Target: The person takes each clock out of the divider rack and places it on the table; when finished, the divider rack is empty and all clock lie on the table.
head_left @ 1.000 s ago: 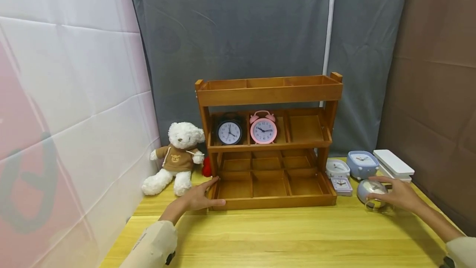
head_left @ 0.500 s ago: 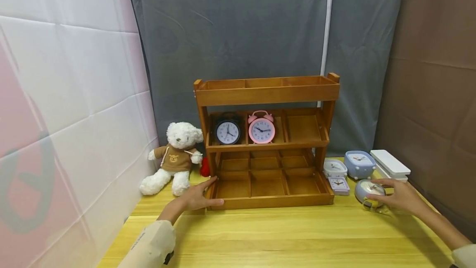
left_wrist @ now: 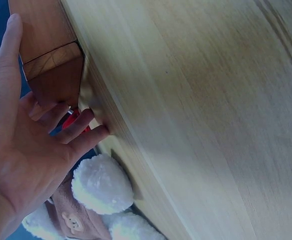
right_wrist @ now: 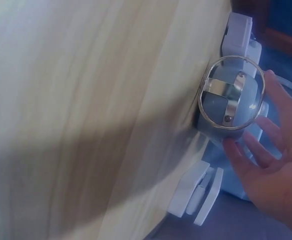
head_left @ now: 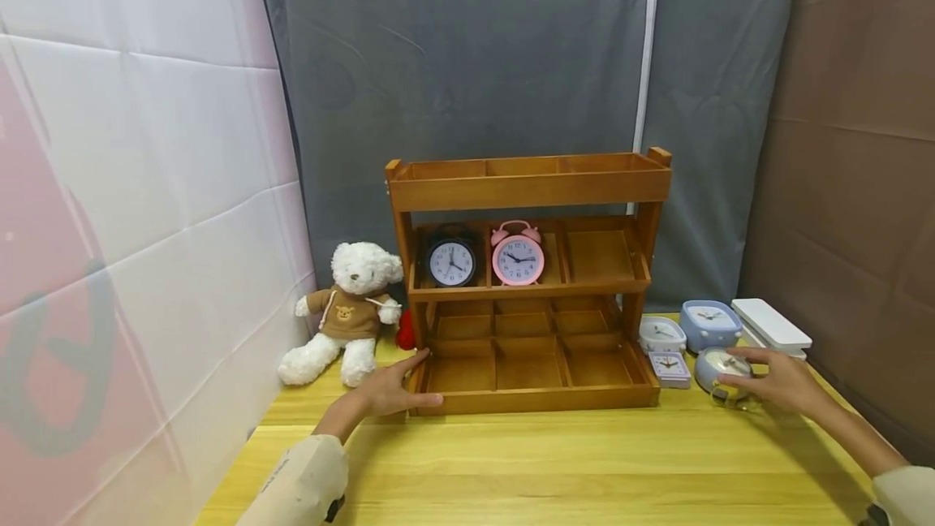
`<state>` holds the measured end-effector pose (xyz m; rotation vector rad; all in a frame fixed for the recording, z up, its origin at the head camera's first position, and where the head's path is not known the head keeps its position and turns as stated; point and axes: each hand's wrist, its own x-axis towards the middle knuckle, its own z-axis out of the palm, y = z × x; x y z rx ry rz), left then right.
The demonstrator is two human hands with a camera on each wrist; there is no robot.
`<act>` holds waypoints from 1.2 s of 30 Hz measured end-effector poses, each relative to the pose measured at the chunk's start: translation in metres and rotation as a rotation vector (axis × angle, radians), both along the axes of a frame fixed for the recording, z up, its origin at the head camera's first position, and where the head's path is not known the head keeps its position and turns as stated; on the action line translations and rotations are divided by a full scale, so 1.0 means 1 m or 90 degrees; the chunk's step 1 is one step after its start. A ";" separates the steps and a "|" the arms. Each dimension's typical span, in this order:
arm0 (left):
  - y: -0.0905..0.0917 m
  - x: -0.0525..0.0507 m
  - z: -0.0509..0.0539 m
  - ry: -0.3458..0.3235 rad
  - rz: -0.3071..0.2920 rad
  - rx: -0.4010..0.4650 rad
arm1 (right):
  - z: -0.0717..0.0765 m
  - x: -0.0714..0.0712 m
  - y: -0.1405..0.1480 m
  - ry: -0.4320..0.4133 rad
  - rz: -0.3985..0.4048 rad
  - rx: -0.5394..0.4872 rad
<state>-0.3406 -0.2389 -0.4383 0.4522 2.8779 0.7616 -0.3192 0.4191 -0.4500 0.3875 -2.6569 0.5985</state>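
My left hand [head_left: 387,388] rests against the lower left corner of a brown wooden shelf [head_left: 536,403], thumb and index finger spread. In the left wrist view, its other fingers bend loosely beside the shelf's end. My right hand [head_left: 785,384] holds a round blue-grey clock [head_left: 710,369] between thumb and fingers, its dial facing up. The right wrist view shows a gold ring and metal strips on the clock's base [right_wrist: 243,100]. A black alarm clock [head_left: 451,262] and a pink alarm clock [head_left: 518,260] stand on the shelf's middle tier.
Right of the shelf are a white clock [head_left: 662,334], a small lilac clock [head_left: 669,369], a blue square clock [head_left: 710,325] and white boxes [head_left: 772,324]. A white teddy bear [head_left: 346,313] sits left, near a red object [head_left: 405,331]. Fabric walls enclose the table [head_left: 555,461].
My right hand and the round clock have shifted slightly back and left, closer to the other clocks. My left hand has stayed on the shelf corner.
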 end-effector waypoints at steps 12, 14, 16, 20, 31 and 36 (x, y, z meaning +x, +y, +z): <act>-0.002 -0.001 -0.005 -0.003 0.003 0.001 | 0.009 0.003 -0.005 -0.031 0.015 -0.036; -0.002 -0.001 -0.004 -0.002 0.004 0.002 | 0.015 0.004 -0.007 -0.031 0.024 -0.039; -0.001 -0.001 -0.004 0.000 0.006 0.003 | 0.022 0.004 -0.012 -0.026 0.029 -0.039; 0.000 -0.002 -0.004 0.002 0.004 0.001 | 0.037 0.006 -0.023 -0.007 0.041 -0.044; -0.001 -0.002 -0.004 -0.003 0.006 -0.002 | 0.085 0.005 -0.074 0.127 0.154 -0.053; 0.000 -0.001 0.000 0.001 0.002 -0.008 | 0.111 0.005 -0.103 0.136 0.176 -0.070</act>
